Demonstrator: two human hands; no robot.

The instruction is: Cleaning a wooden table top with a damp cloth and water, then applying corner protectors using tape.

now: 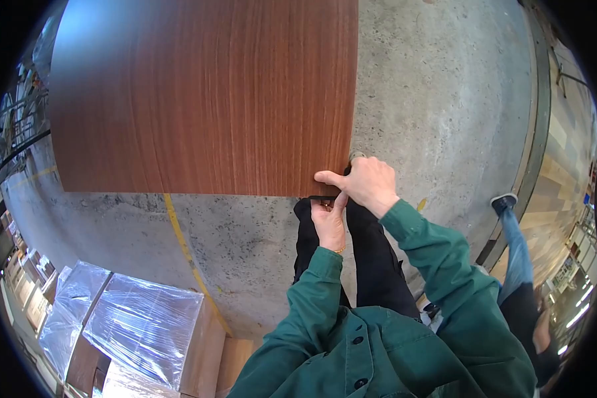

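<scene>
Both hands pinch the near right corner of the wood-grain panel [205,93]: left hand [330,224] beneath the edge, right hand [368,182] on top; the panel stretches away leftward over the concrete floor [438,86].

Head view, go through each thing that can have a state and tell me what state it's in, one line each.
Wood panel: off the floor, held by its near right corner.
Right hand: closed on the panel's corner, thumb on top.
Left hand: pinching the panel's edge from below.
Stacked boxes: wrapped in clear film.
Jacket: buttoned.
</scene>
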